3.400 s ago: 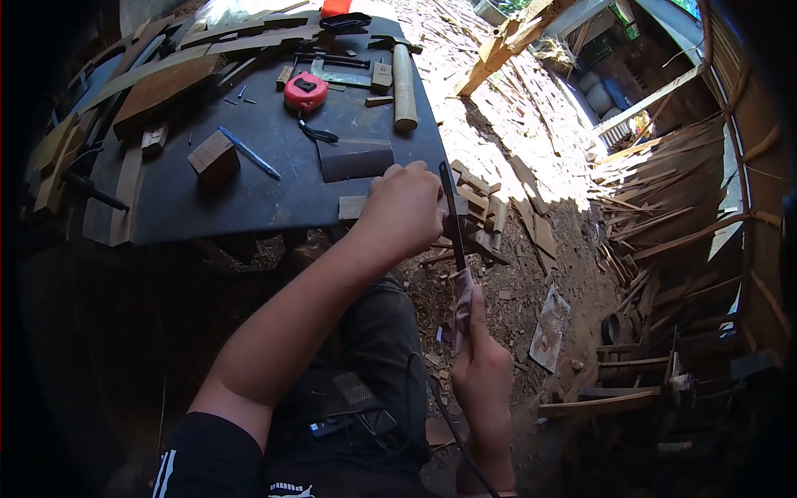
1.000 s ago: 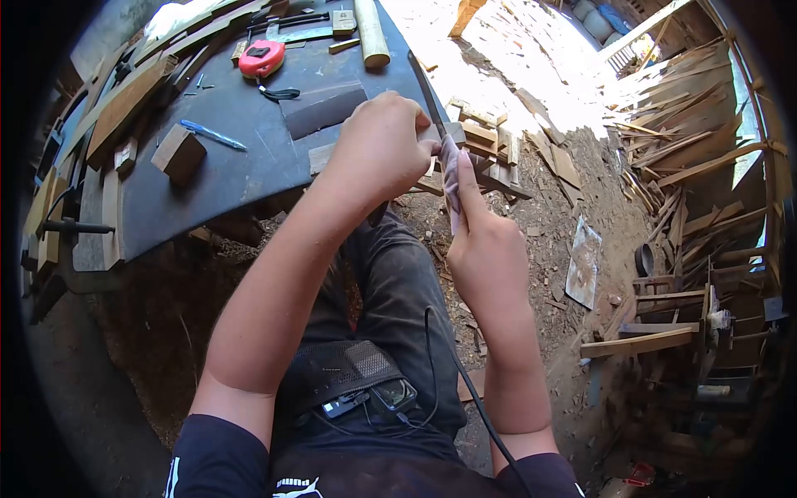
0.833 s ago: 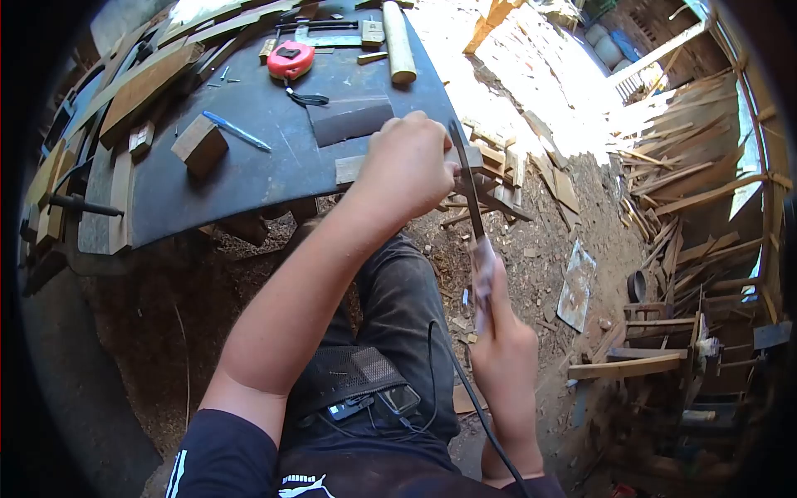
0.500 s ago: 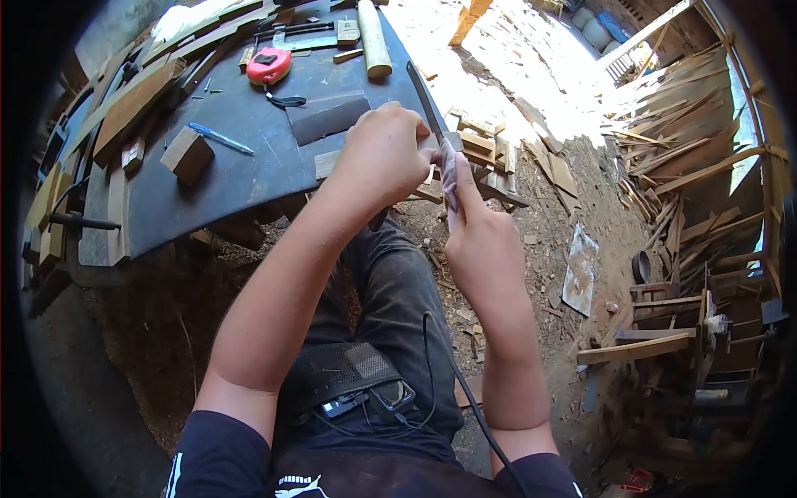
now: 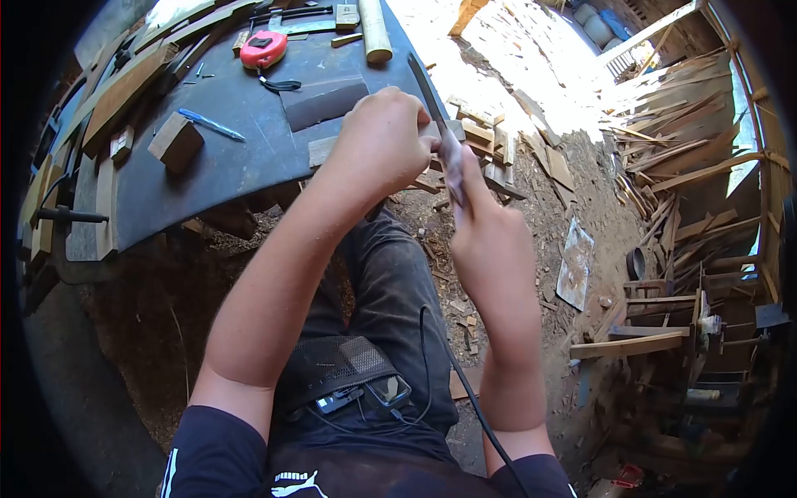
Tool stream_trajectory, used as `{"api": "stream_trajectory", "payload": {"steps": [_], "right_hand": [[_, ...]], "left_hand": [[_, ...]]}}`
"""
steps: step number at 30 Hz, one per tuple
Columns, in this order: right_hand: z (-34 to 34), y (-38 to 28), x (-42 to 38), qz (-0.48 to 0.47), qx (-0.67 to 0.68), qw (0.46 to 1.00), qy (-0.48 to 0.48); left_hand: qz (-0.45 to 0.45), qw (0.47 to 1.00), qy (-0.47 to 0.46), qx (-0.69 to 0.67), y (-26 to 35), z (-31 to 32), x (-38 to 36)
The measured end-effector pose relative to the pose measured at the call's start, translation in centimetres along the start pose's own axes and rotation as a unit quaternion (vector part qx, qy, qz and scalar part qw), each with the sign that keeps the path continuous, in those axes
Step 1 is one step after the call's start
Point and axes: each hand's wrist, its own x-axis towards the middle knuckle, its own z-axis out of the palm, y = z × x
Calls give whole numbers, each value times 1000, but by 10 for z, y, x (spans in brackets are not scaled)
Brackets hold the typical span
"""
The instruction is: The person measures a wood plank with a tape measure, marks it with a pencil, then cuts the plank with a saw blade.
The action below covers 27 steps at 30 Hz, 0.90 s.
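Observation:
My right hand (image 5: 491, 241) is closed around the cloth-wrapped handle (image 5: 452, 166) of a long, dark, flat blade (image 5: 425, 85). The blade points up and away, past the bench's right edge. Close against its left side, my left hand (image 5: 386, 137) is closed with fingers curled, pinching a small pale piece of wood (image 5: 453, 130) that shows beyond the blade. Most of that piece is hidden by fingers and blade. Both hands are over the near right corner of the dark bench (image 5: 249, 170). Behind my left hand a dark rectangular sheet (image 5: 324, 103) lies on the bench.
On the bench are a red tape measure (image 5: 263, 50), a blue pen (image 5: 212, 124), a wooden block (image 5: 176, 143) and a round wooden rod (image 5: 375, 31). Boards (image 5: 124, 95) line its left side. Wood offcuts (image 5: 490, 137) lie beyond my hands; scrap strips (image 5: 681, 124) are heaped at right.
The view has shifted slightly, so the bench sits a little further left and up. My right hand has moved slightly right with the blade; both hands keep their hold.

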Motion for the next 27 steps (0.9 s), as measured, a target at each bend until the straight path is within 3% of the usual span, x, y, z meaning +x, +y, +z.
{"api": "stream_trajectory", "payload": {"steps": [3,7,11,14,17,19,22,27], "right_hand": [[20,0,1,12,58,998,13],[4,19,-82,32,141,989,16],[-2,16,-62,-32,136,989,52],[17,-2,17,19,74,997,-1],[15,-12,0,52,42,997,-32],[19,5,-41,-4,124,991,41],[11,17,-93,0,132,991,40],[13,6,-40,28,50,998,19]], "left_hand": [[-5,1000,0,-14,-2,-3,-3],[-12,1000,19,10,-3,2,-4],[-32,999,0,20,-1,1,-1],[9,1000,20,-18,-9,6,1],[-10,1000,-1,-4,-6,2,-1],[-43,998,-44,16,0,-3,2],[-17,999,31,2,-3,4,-5],[-24,1000,5,14,-2,2,0]]}}
